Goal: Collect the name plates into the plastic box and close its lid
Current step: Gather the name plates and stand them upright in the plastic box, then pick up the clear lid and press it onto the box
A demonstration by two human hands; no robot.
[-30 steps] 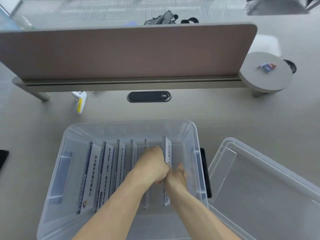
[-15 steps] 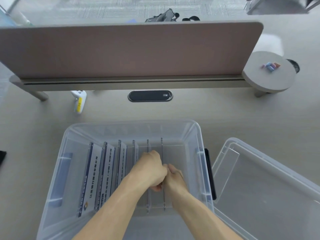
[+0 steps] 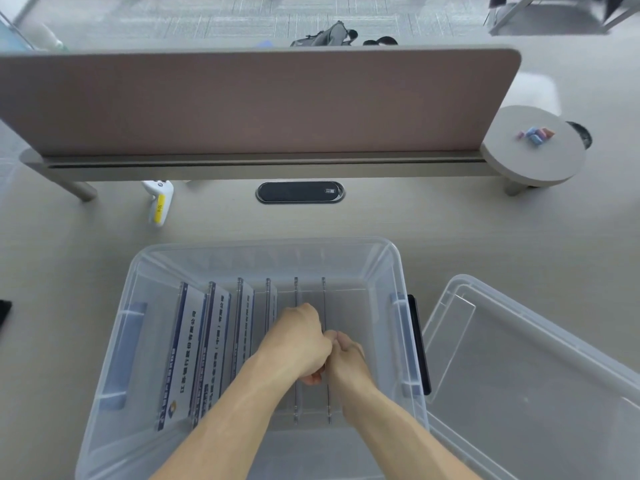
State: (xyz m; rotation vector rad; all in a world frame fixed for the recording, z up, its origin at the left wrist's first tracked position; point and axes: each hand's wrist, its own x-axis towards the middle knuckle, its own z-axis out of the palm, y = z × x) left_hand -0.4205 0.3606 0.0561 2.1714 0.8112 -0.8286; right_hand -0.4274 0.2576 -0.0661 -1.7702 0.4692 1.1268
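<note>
Since a second ago the rightmost name plate [image 3: 324, 306] stands upright, both hands — left hand [image 3: 298, 344], right hand [image 3: 348, 358] — clenched on it inside the plastic box [image 3: 242, 247]; lid [image 3: 519, 375] not yet on.

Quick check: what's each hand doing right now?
Left hand: closed, gripping the top edge of the rightmost name plate in the box.
Right hand: closed on the same plate.
</note>
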